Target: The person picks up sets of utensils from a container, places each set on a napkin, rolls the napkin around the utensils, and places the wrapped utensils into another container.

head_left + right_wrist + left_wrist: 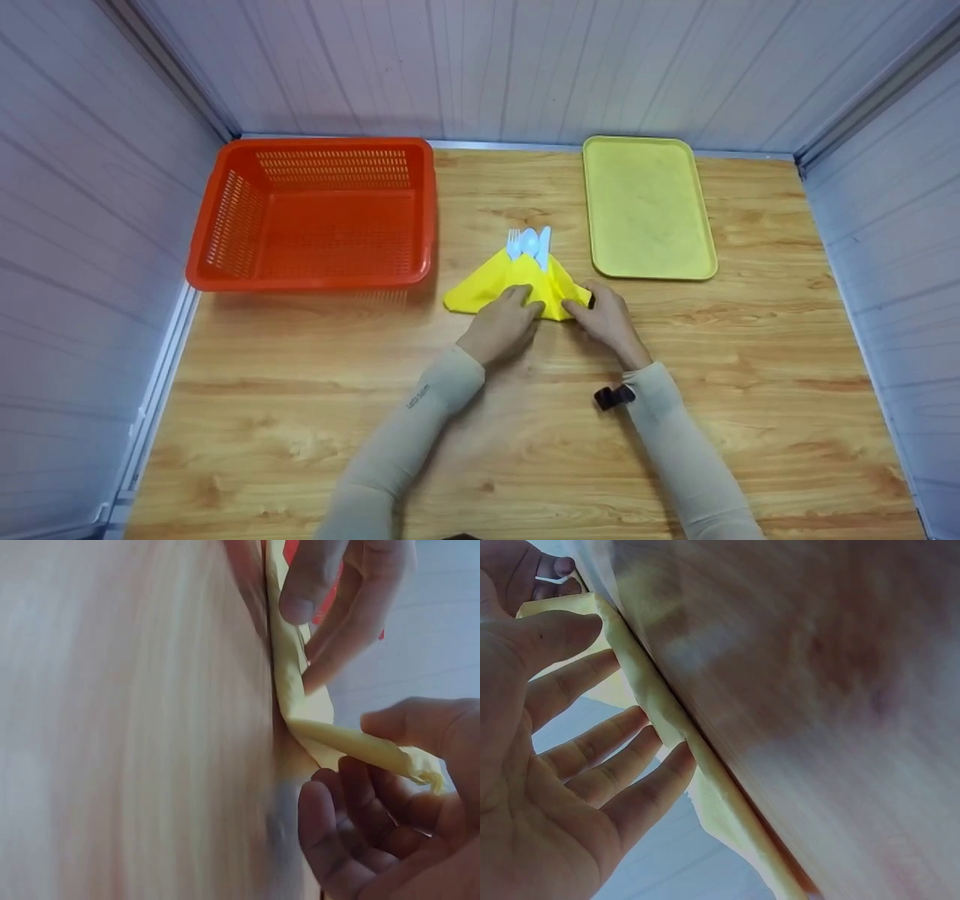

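A yellow cloth napkin lies folded on the table, its left corner pointing out to the side. Out of its top fold stick the heads of a light blue plastic fork, spoon and knife; their handles are hidden under the cloth. My left hand rests on the napkin's middle, fingers fairly straight and spread against it in the left wrist view. At the napkin's right side, my right hand pinches the corner between thumb and fingers, and the right wrist view shows this corner lifted off the table.
A red plastic basket with slotted sides stands at the back left. At the back right a yellow-green tray lies flat. Pale panel walls enclose the wooden table at the back and both sides.
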Motion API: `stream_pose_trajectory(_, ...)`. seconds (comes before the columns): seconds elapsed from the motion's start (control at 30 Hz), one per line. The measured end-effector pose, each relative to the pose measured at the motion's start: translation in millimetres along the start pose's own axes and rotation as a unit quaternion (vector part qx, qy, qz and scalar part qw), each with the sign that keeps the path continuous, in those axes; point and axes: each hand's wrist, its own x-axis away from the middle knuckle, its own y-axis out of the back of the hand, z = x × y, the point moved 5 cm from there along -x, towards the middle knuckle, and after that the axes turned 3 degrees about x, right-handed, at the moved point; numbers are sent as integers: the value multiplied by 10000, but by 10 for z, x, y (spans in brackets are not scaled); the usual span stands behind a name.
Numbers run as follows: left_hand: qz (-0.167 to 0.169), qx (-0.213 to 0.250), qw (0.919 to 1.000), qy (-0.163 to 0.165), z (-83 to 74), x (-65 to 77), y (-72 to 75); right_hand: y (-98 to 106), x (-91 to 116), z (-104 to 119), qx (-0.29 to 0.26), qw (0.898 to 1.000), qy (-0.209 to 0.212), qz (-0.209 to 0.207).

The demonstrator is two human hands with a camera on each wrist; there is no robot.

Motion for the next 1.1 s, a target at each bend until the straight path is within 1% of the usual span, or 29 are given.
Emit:
stream_pose_trajectory(0.17, -79, -125, 9999, -59, 3, 9, 3, -40, 10, 40, -191, 9994, 92, -261)
stream_pose_trajectory(0.3, -119, -158, 9998, -82, 0, 10, 10, -63, 2, 58, -407, 9986, 7, -348)
stream_pose_trajectory(0.43, -71, -143, 9999, -67, 2, 9, 10, -87, -20, 73, -574, 9976, -20, -391)
stream_pose_trajectory(0.63, 19, -206, 9998, -55, -3, -4, 7, -153, -68, 114, -721, 9971, 75, -221)
stream_pose_trajectory(0.87, 24, -189, 9998, -54, -5, -15, -4, -208, -107, 156, -652, 9978, 86, 17)
stream_pose_trajectory(0.97, -39, -216, 9997, -85, -1, -11, -5, -221, -116, 163, -627, 9980, 99, 57)
stream_pose_trajectory(1.1, -238, -207, 9993, -194, 6, 11, 16, -239, -130, 183, -534, 9982, 251, 70)
